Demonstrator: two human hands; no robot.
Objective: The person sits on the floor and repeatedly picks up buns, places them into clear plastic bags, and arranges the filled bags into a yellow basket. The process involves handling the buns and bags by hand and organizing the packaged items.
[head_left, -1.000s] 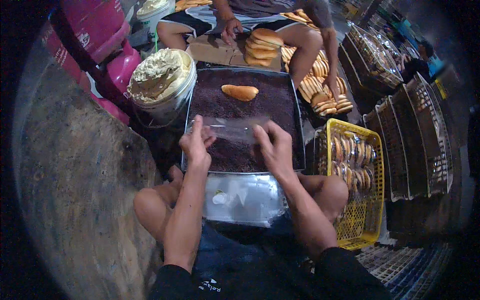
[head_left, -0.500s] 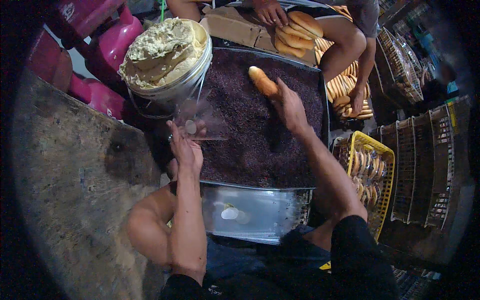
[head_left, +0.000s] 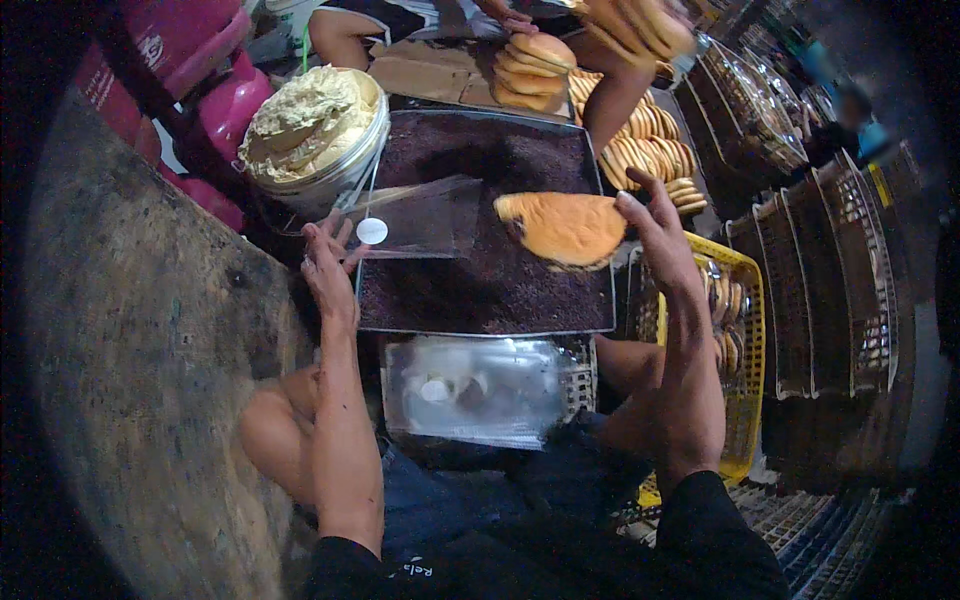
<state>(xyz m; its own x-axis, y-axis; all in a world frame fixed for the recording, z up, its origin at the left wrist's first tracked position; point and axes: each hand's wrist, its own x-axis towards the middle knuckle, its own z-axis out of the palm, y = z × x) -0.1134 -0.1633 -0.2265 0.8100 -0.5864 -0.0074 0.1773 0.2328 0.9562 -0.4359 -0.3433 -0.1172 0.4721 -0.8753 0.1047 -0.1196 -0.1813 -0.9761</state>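
My left hand (head_left: pixel 328 262) grips a clear plastic bag (head_left: pixel 425 215) by its left end, near a round white sticker. The bag stretches out to the right above a wide metal tray of dark brown sprinkles (head_left: pixel 450 305). In my right hand (head_left: pixel 662 228) is a flat, golden-brown bun (head_left: pixel 572 228), pinched at its right end between thumb and fingers. Its broad face is up, with a dark patch at its left end. Bun and bag are apart. Below the tray, by my lap, lies a stack of clear bags (head_left: pixel 500 385).
A white bucket heaped with pale cream (head_left: pixel 310 125) stands at the tray's far left. Across from me a person handles buns, with a stack (head_left: pixel 533 70) on cardboard and rows (head_left: pixel 650 140) beside it. A yellow crate (head_left: pixel 752 350) of bagged buns is right; pink gas cylinders (head_left: pixel 228 105) left.
My right hand has lifted the bun off the sprinkles, to the right and nearer, turning its broad face up. The bag now lies spread out flat. The other person has raised several buns.
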